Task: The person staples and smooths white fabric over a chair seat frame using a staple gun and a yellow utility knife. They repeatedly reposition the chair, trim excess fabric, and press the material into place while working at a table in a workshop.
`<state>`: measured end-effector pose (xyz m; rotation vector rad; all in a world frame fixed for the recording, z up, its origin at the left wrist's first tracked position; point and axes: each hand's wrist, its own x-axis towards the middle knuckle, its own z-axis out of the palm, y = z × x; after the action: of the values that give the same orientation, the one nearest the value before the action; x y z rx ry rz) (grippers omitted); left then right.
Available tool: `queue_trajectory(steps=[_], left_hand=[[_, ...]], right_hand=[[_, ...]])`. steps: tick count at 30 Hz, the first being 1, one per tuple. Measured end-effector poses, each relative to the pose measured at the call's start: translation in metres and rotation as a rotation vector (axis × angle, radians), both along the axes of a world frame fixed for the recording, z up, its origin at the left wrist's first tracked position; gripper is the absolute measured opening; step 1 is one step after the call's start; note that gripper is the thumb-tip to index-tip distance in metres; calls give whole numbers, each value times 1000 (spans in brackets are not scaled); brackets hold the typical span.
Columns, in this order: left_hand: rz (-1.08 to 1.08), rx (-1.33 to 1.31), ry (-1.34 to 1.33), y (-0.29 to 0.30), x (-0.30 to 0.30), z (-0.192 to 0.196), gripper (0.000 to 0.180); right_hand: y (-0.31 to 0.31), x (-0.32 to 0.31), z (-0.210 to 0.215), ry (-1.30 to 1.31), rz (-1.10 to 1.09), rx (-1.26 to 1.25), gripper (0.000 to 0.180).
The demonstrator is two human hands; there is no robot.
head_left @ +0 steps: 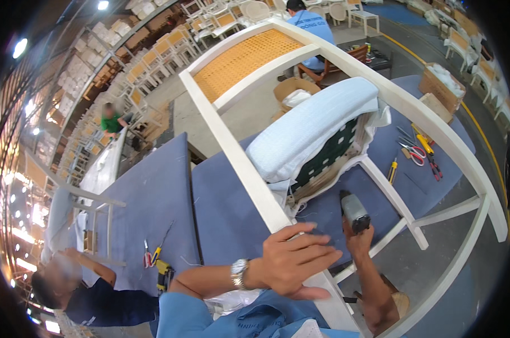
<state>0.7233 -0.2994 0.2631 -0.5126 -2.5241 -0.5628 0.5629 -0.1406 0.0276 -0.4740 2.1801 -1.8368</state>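
A white wooden chair frame (232, 152) lies on its side on a blue padded workbench (221, 208), with a cane-woven back panel (244, 56) and a pale blue upholstered seat (305, 129) whose green webbing underside shows. My left hand (294, 262), with a wristwatch, rests on the frame's long rail. My right hand (359, 245) grips a grey staple gun (353, 211) pointed up at the seat's lower edge, under the rail.
Scissors, pliers and a yellow knife (415, 152) lie on the bench at right. A second blue bench (153, 203) at left holds small tools (153, 256). A person in dark blue (92, 298) bends at lower left. Others work among stacked chairs behind.
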Motion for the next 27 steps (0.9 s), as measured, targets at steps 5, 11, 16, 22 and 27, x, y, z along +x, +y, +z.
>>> queue_trajectory(steps=[5,11,16,22,27], left_hand=[[84,94,292,9,-8,-23,55],[160,141,387,24,-12,-24,35],[231,172,349,33,-7,-24,36],[334,343,339,47,6,-20,42],[347,697,59,57,4,-19,67]], right_hand=[[38,28,-33,-1,48,205,38],[102,25,-4,138,398,451,40],[171,1,72,446,815,642,42],[314,16,61,403,324,490,45],[464,99,-39,181,-360,283,23]])
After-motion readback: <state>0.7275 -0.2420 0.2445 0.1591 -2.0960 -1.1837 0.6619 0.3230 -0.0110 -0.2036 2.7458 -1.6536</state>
